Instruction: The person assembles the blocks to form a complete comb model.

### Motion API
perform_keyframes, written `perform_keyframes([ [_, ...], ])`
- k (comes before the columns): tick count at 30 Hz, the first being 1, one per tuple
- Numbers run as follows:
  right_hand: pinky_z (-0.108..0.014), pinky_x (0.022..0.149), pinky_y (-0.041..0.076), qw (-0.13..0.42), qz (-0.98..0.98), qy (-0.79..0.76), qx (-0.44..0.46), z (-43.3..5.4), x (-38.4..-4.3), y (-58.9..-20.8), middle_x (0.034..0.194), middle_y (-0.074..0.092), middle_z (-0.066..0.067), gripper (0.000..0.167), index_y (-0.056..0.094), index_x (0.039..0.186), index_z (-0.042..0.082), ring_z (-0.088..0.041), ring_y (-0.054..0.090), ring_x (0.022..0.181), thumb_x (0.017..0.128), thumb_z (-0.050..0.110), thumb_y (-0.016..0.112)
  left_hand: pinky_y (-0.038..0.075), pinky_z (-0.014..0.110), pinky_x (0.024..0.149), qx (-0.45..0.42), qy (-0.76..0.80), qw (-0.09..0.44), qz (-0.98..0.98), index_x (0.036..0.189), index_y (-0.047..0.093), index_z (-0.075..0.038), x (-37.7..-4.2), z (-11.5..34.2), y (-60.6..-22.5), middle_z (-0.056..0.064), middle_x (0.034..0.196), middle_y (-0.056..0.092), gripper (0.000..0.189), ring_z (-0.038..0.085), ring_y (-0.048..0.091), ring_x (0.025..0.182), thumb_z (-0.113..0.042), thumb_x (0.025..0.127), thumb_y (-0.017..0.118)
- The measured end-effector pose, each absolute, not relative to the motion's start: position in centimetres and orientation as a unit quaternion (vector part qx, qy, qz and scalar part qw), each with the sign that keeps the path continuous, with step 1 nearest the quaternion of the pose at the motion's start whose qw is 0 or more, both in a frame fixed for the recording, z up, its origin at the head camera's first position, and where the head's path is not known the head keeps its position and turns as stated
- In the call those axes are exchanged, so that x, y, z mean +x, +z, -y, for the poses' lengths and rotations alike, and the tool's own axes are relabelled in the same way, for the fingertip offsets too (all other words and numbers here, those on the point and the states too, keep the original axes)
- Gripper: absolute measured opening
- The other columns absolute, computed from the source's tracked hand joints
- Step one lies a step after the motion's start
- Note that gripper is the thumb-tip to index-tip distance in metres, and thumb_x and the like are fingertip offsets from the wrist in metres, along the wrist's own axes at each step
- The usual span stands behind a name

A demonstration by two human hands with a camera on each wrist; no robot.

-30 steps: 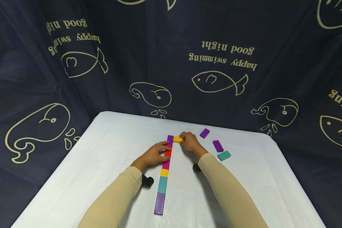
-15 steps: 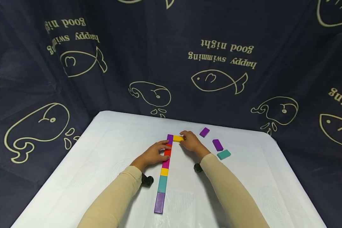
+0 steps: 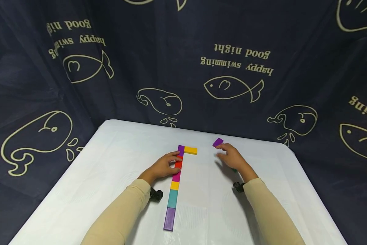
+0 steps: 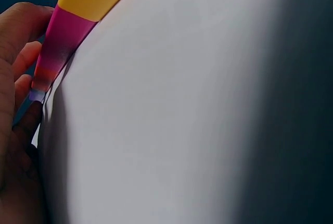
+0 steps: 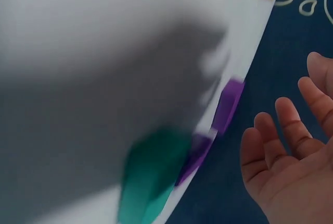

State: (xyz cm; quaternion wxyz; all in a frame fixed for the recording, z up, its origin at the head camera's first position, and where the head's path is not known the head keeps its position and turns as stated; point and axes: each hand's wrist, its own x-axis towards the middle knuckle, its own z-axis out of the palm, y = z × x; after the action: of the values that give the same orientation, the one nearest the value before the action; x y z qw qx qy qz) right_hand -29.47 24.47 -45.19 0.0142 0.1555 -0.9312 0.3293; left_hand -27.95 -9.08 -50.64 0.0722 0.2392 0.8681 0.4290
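My left hand [image 3: 162, 166] rests against the left side of a straight row of flat blocks, touching it near the red block [image 3: 178, 164] and the magenta block [image 3: 176, 176]. In the left wrist view, thumb and fingertips lie along the magenta block [image 4: 62, 36]. At the row's far end, a yellow block [image 3: 190, 150] sits crosswise to the right of a purple block [image 3: 181, 149]. My right hand [image 3: 232, 158] hovers empty over the table, fingers spread, close to a loose purple block [image 3: 217, 142]. The right wrist view shows that hand's palm [image 5: 291, 182] holding nothing.
Nearer in the row lie a small yellow block [image 3: 174, 185], a teal block [image 3: 172, 198] and a purple block [image 3: 169, 219]. A green-teal block [image 5: 153, 177] and another purple block [image 5: 195, 156] lie under the right hand. A dark curtain [image 3: 183, 68] hangs behind the white table [image 3: 134, 139].
My right hand has let go of the yellow block beside the row's far end and moved right toward the loose blocks. The left hand stays at the row.
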Motion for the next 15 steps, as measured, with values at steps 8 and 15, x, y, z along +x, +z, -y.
perform_keyframes([
  [8,-0.06,0.102,0.04,0.023,0.946,0.287,0.15,-29.1,-26.8,-45.4,0.124,0.058,-0.025,0.029,0.063,0.121,-0.005,-0.044,0.053,0.119,0.094,0.005,0.065,0.026,0.048,0.117,0.239,0.429,0.071,-0.868,0.122,0.07,-0.012,-27.9,9.1,-50.6,0.003,0.154,0.042,0.038,0.03,0.034,0.143,-0.02,0.086,0.077],
  [15,-0.062,0.103,0.038,0.005,0.956,0.262,0.13,-31.7,-25.8,-45.7,0.125,0.057,-0.026,0.028,0.063,0.12,-0.005,-0.047,0.05,0.123,0.093,0.002,0.062,0.026,0.048,0.117,0.235,0.427,0.076,-0.87,0.122,0.07,-0.013,-27.9,9.1,-50.5,0.002,0.154,0.041,0.038,0.029,0.033,0.143,-0.02,0.086,0.077],
])
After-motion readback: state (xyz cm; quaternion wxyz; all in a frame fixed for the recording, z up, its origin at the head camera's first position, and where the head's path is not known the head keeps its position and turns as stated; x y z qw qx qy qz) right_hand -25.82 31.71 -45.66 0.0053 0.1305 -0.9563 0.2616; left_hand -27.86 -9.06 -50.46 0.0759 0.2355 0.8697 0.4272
